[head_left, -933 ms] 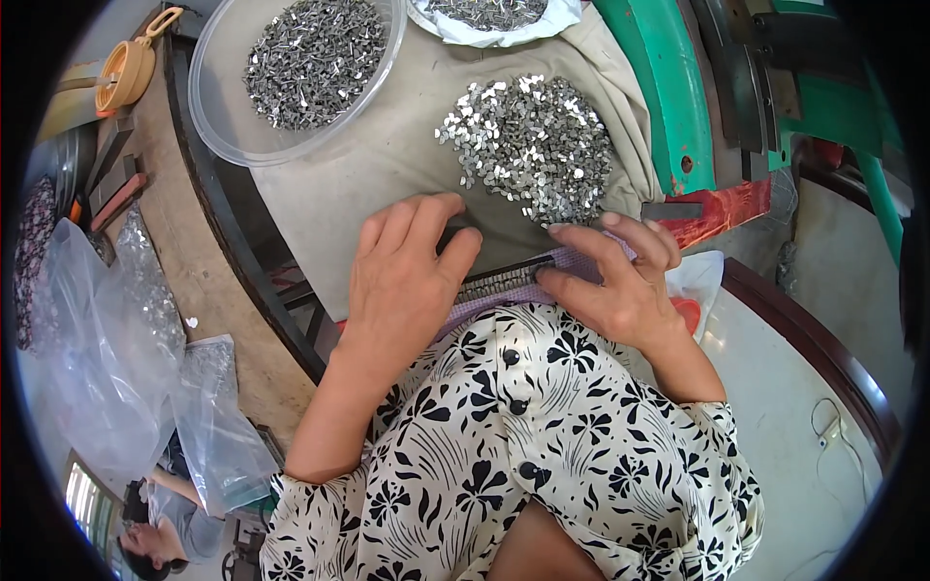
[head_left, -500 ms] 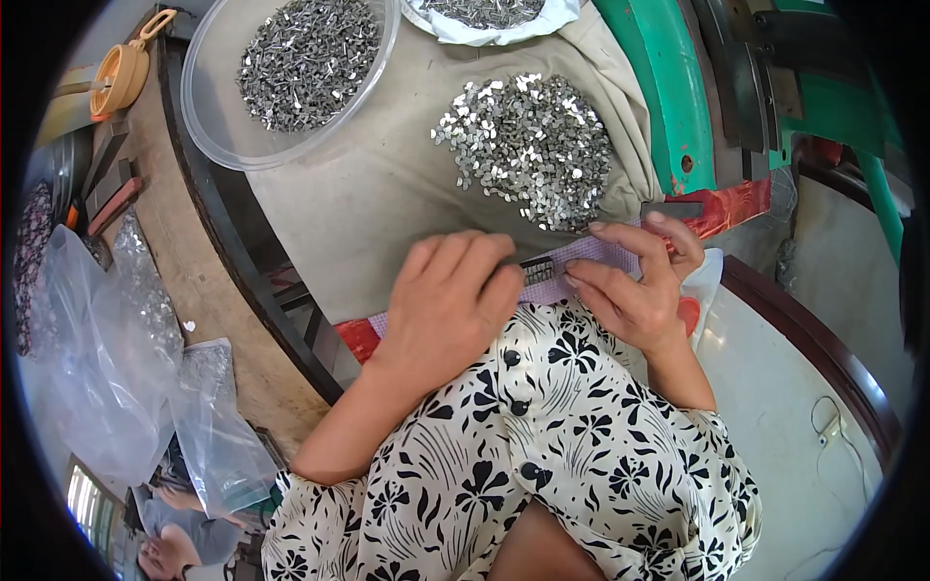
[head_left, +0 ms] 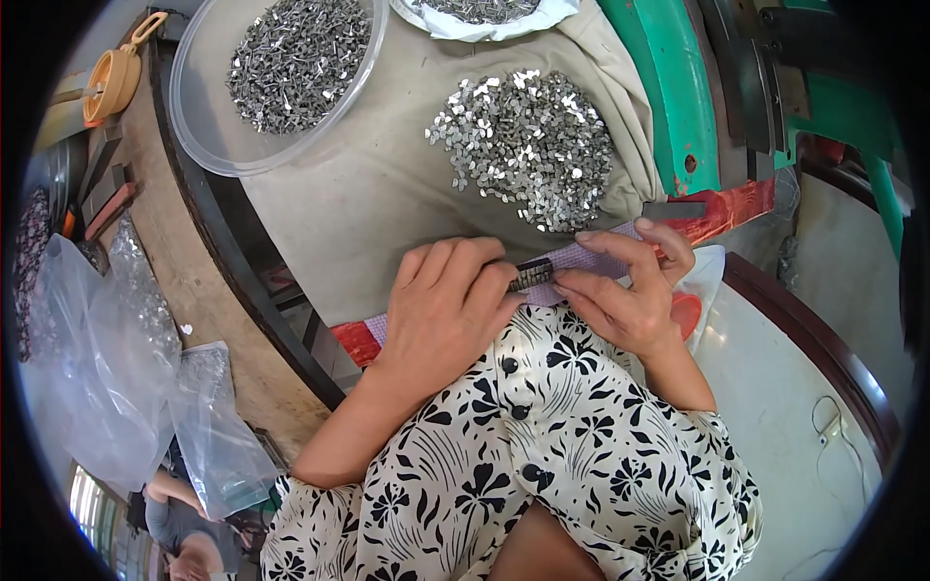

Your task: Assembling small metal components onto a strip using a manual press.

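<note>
My left hand curls its fingers and thumb round the left end of a short dark strip with a row of small metal segments. At the strip's right end, the closed thumb and finger of my right hand touch it; whatever lies between these fingertips is too small to make out. Two other fingers of that hand are raised apart. Under both hands lies a purple checked cloth. Just beyond them a heap of small flat shiny metal pieces rests on a beige cloth.
A clear round tub of small metal pins stands far left, near a white-lined container of similar pins. Green machinery borders the right. Plastic bags lie left, beside a wooden bench edge. Another person appears lower left.
My right fingertips have shifted slightly left along the strip, and my left thumb has drawn back a little. The strip looks tilted differently. The other person has moved.
</note>
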